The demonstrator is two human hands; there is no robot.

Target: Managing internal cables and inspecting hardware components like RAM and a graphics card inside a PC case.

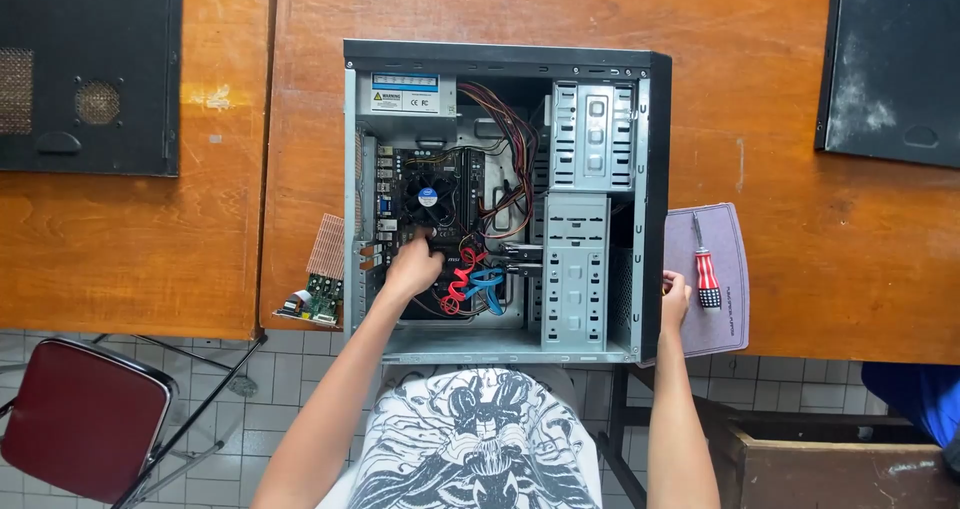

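A worn orange-brown wooden table point(790, 99) fills the view from above, with pale floor tiles and one dark red chair point(85, 414) below its near edge. One open computer case point(500, 199) lies on its side in the middle of the table, its interior facing up, likely so that the parts inside can be reached from above. The left hand point(412, 267) reaches into the case, fingers curled down onto the motherboard point(440, 224) just below the one round cooler fan point(428, 197); whether they pinch anything cannot be told. Red and blue flat cables point(472, 284) lie just right of those fingers. The right hand point(674, 299) rests against the outer right wall of the case, fingers loosely bent and holding nothing, seemingly steadying it. Just beyond those fingers, one red-handled screwdriver point(706, 269) lies on one purple-grey mat point(722, 309), close at hand. One loose green circuit card point(318, 299) sits left of the case. Two black side panels point(88, 69) point(890, 64) lie well apart in the far corners
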